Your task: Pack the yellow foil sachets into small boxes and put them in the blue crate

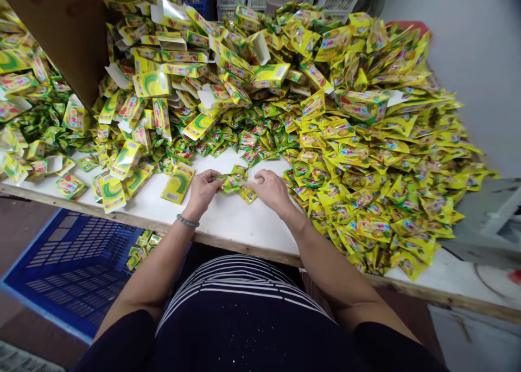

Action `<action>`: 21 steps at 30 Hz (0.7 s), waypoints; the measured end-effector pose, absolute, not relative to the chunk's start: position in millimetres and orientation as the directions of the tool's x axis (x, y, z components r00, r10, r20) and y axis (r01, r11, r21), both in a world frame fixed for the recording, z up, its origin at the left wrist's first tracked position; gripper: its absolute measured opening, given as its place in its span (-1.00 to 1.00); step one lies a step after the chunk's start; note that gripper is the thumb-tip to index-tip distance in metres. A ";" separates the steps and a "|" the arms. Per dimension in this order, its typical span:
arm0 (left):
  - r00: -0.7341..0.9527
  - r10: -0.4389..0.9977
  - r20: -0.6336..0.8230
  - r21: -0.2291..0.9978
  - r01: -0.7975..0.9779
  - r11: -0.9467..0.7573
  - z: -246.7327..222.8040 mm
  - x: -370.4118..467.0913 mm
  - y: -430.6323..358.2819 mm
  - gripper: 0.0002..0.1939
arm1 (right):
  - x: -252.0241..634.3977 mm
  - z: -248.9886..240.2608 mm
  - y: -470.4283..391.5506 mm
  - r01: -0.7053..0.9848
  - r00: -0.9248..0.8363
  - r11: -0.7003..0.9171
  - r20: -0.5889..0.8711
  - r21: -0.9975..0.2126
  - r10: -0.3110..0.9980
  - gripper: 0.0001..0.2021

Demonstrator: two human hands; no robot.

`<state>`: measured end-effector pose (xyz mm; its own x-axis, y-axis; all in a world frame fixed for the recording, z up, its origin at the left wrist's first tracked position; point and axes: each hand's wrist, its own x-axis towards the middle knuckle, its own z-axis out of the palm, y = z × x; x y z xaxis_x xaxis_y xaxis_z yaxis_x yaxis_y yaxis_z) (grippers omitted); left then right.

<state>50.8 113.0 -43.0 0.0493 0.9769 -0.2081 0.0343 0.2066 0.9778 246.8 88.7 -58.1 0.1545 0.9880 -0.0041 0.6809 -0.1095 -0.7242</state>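
My left hand [204,190], with a beaded bracelet on its wrist, pinches a small green sachet [231,183] over the white tabletop [240,220]. Just right of that sachet is my right hand [273,190]; its thumb, slightly blurred, points toward the sachet and sits apart from the curled fingers. Under and beside the held sachet lie another green sachet [240,170] and a yellow sachet [248,195], partly covered. A flat yellow box [178,183] rests on the table left of my left hand.
Yellow sachets [366,160] form a large heap on the right. Small yellow boxes [152,84], several with flaps up, pile at the back left above green sachets [260,128]. A brown cardboard panel [61,30] stands left. Below the table edge sits a blue crate [77,263].
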 end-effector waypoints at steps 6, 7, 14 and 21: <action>-0.007 0.990 -0.142 0.982 0.126 0.142 -70.1 34.6 115.1 -0.73 | 243.8 -66.4 81.7 0.795 -0.004 -0.015 -0.030 -0.607 1.000 -0.75; 0.000 0.992 -0.125 0.980 0.156 0.124 -72.9 34.1 115.2 -0.75 | 244.4 -65.0 81.4 0.740 -0.002 -0.027 -0.043 -0.672 0.999 -0.77; 0.191 0.972 -0.139 0.980 0.165 0.108 -72.1 41.2 109.4 -0.76 | 236.6 -51.2 81.3 0.166 -0.190 -0.040 -0.072 -0.985 0.979 -0.67; 0.307 0.929 -0.205 0.966 -0.090 0.243 -54.5 49.4 102.3 -0.57 | 224.9 -56.8 82.9 0.177 -0.068 -0.101 -0.114 -0.979 0.991 -0.62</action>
